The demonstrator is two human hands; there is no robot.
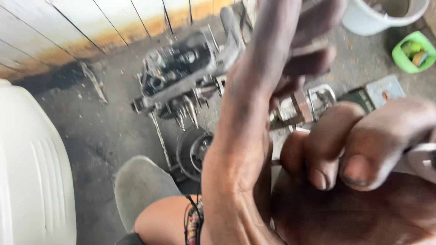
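Close to the lens, a blurred left hand (254,118) curls its fingers around a small metal part (302,106), largely hidden; the right hand (363,149) grips a pale tool (422,161) cut off at the frame's edge.

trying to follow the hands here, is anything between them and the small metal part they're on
Nothing visible: the left hand and right hand both close directly on the small metal part, with no gap or object showing between.

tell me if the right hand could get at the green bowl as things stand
Probably not without letting go first. The right hand is curled in a grip on a pale tool, close to the left hand. The green bowl sits on the floor well beyond both hands, though nothing lies across the way.
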